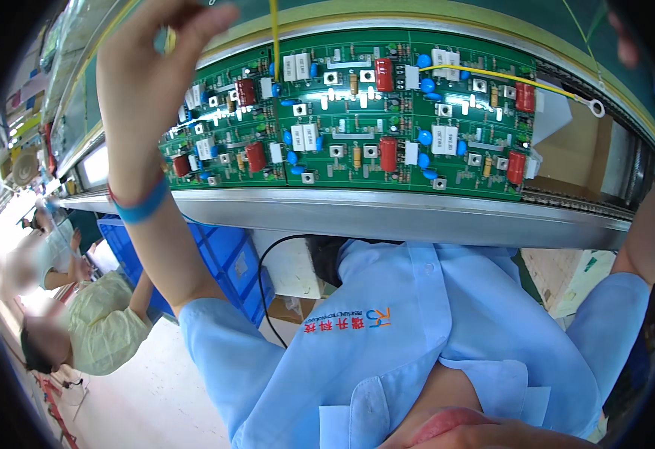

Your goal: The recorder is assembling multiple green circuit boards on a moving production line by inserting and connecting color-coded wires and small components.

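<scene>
A row of joined green circuit boards (350, 112) lies before me, carrying red and blue parts and white blocks. My left hand (144, 75) is raised over the boards' left end, a blue band (142, 207) round its wrist. Its fingers run up to the picture's edge, so any grip is hidden. One yellow wire (274, 34) rises from the boards near that hand. Another yellow wire (500, 72) stretches rightward across them to a ring terminal (596, 109). Of my right hand (625, 45), only blurred fingers show at the far right, near a thin green strand (586, 41).
A metal rail (387, 213) runs along the boards' near side. Right of the boards, an open cardboard box (578, 153) shows beside a chain track (578, 196). Blue crates (226, 258) stand below at left. Other people (107, 322) sit farther left.
</scene>
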Demonstrator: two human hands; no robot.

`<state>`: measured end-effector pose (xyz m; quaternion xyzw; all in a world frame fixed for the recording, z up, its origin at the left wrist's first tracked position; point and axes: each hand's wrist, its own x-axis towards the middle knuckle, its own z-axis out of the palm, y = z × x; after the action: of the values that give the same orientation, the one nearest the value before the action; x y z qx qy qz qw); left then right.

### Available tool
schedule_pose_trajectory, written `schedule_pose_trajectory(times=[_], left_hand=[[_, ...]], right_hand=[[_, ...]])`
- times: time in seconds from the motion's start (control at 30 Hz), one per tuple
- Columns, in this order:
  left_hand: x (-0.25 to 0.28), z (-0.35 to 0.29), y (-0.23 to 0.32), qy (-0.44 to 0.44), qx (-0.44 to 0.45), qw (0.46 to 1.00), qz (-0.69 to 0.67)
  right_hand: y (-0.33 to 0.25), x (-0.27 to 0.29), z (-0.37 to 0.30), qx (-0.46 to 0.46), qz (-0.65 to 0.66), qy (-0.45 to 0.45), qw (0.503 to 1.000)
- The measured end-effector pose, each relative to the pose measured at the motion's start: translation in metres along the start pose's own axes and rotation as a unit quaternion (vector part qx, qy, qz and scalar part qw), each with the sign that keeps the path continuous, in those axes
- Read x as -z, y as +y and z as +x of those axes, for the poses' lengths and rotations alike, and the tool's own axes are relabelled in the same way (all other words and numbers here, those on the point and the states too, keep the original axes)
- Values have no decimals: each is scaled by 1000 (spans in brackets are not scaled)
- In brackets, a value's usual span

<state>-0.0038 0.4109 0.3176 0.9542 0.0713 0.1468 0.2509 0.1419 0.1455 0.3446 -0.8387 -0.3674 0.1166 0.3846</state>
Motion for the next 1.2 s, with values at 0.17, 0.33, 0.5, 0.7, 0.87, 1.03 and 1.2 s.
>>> schedule_pose_trajectory(times=[0.17, 0.33, 0.5, 0.7, 0.87, 1.03, 1.2], left_hand=[[-29, 35, -53, 39, -19, 996, 77], [-36, 72, -67, -78, 78, 993, 31], [-36, 62, -45, -83, 15, 985, 148], [-40, 52, -47, -34, -109, 961, 251], [-36, 55, -14, -99, 10, 978, 181], [-34, 53, -14, -114, 48, 972, 202], [-30, 52, -18, -22, 39, 991, 125]], right_hand=[[-9, -18, -61, -71, 195, 18, 978], [10, -20, -66, 247, 22, -115, 962], [27, -45, -64, 284, 21, -98, 954], [38, -55, -61, 273, 41, -101, 956], [49, -59, -63, 264, 57, -92, 958], [55, -61, -62, 296, 63, -88, 949], [58, -61, -61, 306, 74, -89, 945]])
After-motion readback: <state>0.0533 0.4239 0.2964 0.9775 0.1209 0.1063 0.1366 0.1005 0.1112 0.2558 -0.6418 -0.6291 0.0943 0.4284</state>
